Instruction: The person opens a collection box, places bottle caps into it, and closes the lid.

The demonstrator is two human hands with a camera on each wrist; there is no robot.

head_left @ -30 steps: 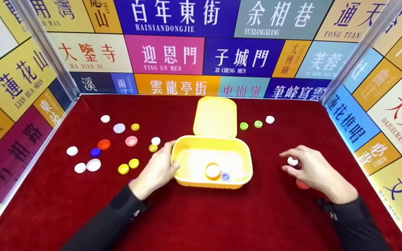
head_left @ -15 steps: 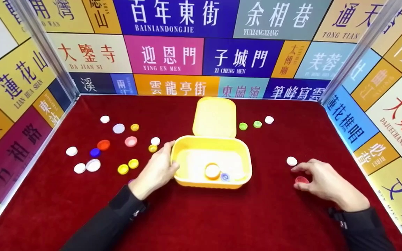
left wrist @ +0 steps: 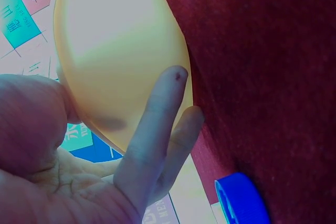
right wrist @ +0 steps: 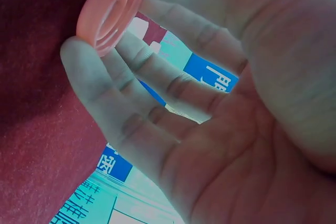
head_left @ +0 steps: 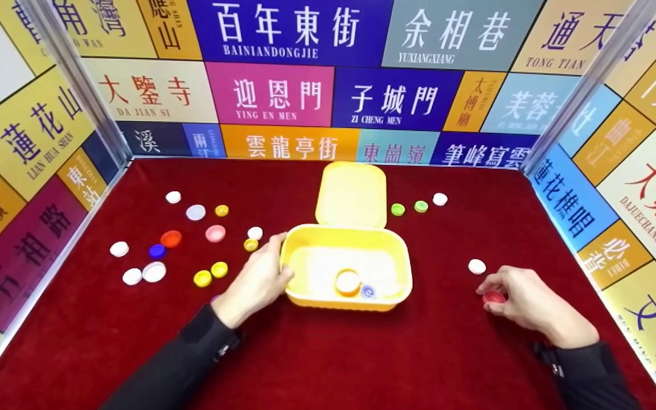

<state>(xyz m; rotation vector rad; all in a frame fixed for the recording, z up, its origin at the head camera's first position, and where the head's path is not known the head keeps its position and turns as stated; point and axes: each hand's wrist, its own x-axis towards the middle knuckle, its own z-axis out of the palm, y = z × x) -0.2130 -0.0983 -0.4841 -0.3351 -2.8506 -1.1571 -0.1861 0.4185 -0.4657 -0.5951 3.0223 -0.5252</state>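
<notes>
In the head view, my left hand [head_left: 257,279] grips the left wall of a yellow plastic box [head_left: 346,304], thumb at the rim. The left wrist view has the fingers [left wrist: 157,129] against the box's outer wall [left wrist: 121,61]. The box's lid [head_left: 352,193] lies folded back behind it. An orange-rimmed cap [head_left: 348,282] and a small purple cap [head_left: 368,291] lie in the box. My right hand [head_left: 536,304] pinches a red bottle cap [head_left: 494,298] at the cloth; the right wrist view has this cap [right wrist: 105,19] between thumb and fingertips. A white cap [head_left: 476,266] lies just beyond that hand.
Several loose caps lie left of the box, among them a red cap [head_left: 171,238], a blue cap [head_left: 157,250] and a pink cap [head_left: 215,233]. Two green caps and a white cap [head_left: 440,199] lie right of the lid. Printed panels wall the red cloth [head_left: 362,364].
My right hand has moved from over the white cap toward me and pinches the red bottle cap. The white cap stays on the cloth. My left hand keeps its hold on the box.
</notes>
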